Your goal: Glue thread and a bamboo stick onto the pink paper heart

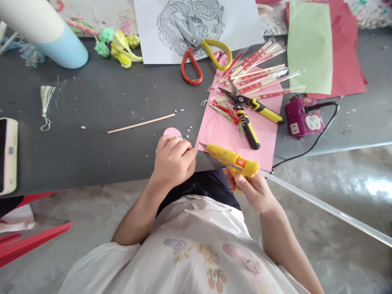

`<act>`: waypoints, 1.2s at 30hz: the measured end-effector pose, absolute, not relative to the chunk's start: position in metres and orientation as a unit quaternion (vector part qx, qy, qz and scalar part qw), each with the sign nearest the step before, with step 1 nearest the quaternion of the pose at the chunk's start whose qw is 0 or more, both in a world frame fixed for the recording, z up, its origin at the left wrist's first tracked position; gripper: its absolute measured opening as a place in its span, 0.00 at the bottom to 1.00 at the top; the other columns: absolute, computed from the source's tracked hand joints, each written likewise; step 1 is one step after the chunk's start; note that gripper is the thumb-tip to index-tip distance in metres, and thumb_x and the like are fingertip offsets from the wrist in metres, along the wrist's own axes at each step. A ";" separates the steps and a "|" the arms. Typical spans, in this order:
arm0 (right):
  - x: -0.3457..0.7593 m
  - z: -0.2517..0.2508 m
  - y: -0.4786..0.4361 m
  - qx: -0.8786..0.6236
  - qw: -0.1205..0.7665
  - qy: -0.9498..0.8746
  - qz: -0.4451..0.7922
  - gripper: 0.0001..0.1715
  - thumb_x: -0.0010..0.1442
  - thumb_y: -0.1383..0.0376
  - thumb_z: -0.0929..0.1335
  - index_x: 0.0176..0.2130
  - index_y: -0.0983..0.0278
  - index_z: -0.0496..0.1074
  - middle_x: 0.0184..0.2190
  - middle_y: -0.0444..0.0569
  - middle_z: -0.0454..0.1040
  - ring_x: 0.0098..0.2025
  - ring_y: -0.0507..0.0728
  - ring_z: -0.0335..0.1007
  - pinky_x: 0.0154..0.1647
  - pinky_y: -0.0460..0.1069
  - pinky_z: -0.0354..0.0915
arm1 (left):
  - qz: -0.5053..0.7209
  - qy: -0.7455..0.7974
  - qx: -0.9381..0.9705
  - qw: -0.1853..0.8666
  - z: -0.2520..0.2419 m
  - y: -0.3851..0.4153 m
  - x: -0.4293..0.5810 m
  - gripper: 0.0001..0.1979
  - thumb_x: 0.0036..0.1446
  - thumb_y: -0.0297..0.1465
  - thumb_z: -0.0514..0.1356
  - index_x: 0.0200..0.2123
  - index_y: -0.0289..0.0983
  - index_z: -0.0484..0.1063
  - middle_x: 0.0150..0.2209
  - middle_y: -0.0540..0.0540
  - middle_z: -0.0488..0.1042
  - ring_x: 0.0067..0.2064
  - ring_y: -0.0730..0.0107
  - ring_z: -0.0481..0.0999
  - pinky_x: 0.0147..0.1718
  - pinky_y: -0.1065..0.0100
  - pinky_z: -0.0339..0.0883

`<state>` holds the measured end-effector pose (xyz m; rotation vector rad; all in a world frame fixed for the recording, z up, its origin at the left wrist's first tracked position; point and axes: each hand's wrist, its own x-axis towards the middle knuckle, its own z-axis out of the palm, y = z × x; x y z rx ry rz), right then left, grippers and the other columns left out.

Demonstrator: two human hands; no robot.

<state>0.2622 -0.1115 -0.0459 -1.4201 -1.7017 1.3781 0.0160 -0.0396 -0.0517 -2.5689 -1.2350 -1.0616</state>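
Observation:
My right hand [252,190] is wrapped round the handle of a yellow glue gun [228,157], whose nozzle points left over the corner of a pink sheet [266,143]. A long clear glue stick [324,210] sticks out of its back end. My left hand [176,159] is closed at the table's front edge, fingers curled over a rounded pink paper piece [172,132]. Most of that piece is hidden under the fingers. Close to the left hand lie a thin wooden stick [141,123] and some small pale crumbs.
Yellow-black pliers [245,110], wrapped red-and-white sticks [257,75] and scissors [196,45] lie beyond the hands. A purple plug block [303,118] with a black cord stands right. A phone [8,155], a tassel [45,106] and a white-blue bottle [58,36] are left.

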 end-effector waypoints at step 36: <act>0.260 -0.054 -0.119 -0.529 0.277 -0.583 0.551 0.28 0.67 0.45 0.59 0.42 0.64 0.72 0.27 0.49 0.70 0.27 0.54 0.67 0.27 0.49 0.66 | -0.337 -0.409 -0.847 0.043 -0.051 -0.040 0.015 0.09 0.56 0.23 0.57 0.31 0.41 0.76 0.28 0.51 0.74 0.33 0.68 0.68 0.40 0.60 0.59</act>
